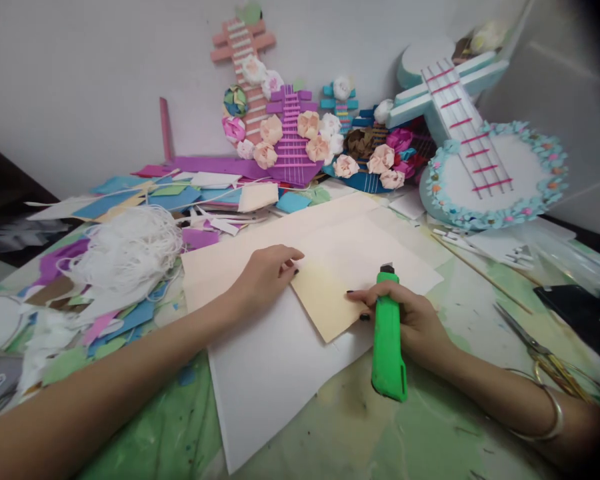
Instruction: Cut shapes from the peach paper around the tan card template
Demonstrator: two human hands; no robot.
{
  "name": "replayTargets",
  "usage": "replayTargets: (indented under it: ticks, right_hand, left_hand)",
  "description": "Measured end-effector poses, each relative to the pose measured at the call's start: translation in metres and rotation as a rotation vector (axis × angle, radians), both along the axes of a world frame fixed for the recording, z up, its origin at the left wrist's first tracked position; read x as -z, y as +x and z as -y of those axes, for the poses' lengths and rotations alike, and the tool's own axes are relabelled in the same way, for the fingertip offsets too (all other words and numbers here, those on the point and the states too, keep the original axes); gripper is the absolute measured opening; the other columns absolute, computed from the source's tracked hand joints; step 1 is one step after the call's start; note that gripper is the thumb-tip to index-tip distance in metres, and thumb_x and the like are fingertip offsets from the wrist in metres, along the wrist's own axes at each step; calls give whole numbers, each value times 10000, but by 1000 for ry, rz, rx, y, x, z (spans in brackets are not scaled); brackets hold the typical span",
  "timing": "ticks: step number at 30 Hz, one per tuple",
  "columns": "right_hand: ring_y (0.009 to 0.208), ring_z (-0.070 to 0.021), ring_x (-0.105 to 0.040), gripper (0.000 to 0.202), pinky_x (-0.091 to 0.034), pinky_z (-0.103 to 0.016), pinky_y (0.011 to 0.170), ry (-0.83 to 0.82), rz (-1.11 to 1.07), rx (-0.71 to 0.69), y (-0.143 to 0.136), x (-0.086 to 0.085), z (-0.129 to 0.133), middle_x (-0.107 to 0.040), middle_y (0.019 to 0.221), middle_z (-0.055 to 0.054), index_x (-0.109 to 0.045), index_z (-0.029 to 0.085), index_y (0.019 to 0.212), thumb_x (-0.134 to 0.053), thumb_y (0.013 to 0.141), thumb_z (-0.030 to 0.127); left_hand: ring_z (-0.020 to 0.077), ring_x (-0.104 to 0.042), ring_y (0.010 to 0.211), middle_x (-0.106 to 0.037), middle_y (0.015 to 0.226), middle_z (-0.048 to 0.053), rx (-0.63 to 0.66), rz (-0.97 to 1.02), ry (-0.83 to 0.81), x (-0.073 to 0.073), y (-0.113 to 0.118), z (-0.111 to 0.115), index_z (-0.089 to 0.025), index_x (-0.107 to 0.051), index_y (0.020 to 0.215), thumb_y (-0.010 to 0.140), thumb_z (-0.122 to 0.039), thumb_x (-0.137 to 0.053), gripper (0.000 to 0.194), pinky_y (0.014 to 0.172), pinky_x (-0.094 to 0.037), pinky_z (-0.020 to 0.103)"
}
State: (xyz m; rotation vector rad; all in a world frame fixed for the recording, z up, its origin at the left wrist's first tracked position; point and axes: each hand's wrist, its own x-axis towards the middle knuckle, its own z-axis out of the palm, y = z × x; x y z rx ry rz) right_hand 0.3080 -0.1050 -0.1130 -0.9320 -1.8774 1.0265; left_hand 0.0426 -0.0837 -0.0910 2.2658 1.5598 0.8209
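Observation:
A small cream paper piece [327, 300] lies over larger white and cream sheets [265, 373]. My left hand [267, 273] is closed at its upper left corner, fingertips and thumb pinching the edge. In my right hand [415, 323] is a green box cutter [389, 340], held upright with its dark tip pointing away from me. The tips of that hand's fingers also touch the right edge of the cream piece.
White string [135, 250] and coloured paper scraps [125, 327] heap up on the left. Paper-flower-decorated guitar shapes [293, 133] lean at the back, and a larger light blue one [485, 153] stands right. Scissors [540, 350] and a thin stick [485, 273] lie beside my right arm.

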Motion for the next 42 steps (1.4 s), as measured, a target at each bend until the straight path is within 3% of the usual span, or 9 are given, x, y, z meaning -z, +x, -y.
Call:
replayTargets:
  ticks: [4,8,15,25,42]
  right_hand:
    - [988,-248,-695,153,-615,-367,797,-43,16,41,0,3,-4,-733,1012,-85,-578,199,870,-670,820,310]
    - [957,-238,-706,126,-614,-361,809,43,91,39,0,5,-5,-741,1005,-72,-601,207,907,-666,815,262]
    - [961,-218,-705,133,-606,-309,809,168,188,18,3,7,-2,-738,1028,-51,-608,223,916,-680,804,218]
    - [950,-219,-704,118,-600,-315,804,209,225,21,2,5,1,-734,1015,-57,-611,232,907,-673,810,204]
    - [977,-181,-679,165,-573,-279,824,186,191,-41,4,7,-1,-718,1009,-33,-579,231,902,-659,814,117]
  left_hand:
    - [220,-632,1042,-671,1119,110,70,-75,117,14,-14,32,-148,-621,1098,896,-114,-379,317,927,-518,426]
    - [227,-560,1183,-621,1224,149,147,-110,217,29,-22,51,-112,-583,1161,916,-84,-359,333,1005,-480,443]
    - [263,-611,971,-668,989,162,238,-257,528,28,-19,53,-66,-634,981,892,-65,-486,173,852,-556,445]
    - [277,-585,1034,-641,1101,196,255,-285,476,32,-20,51,-40,-620,1095,890,-48,-459,261,886,-532,475]
    - [296,-589,1013,-655,1058,197,313,-243,495,30,-20,51,-20,-648,1064,862,-21,-531,233,860,-531,481]
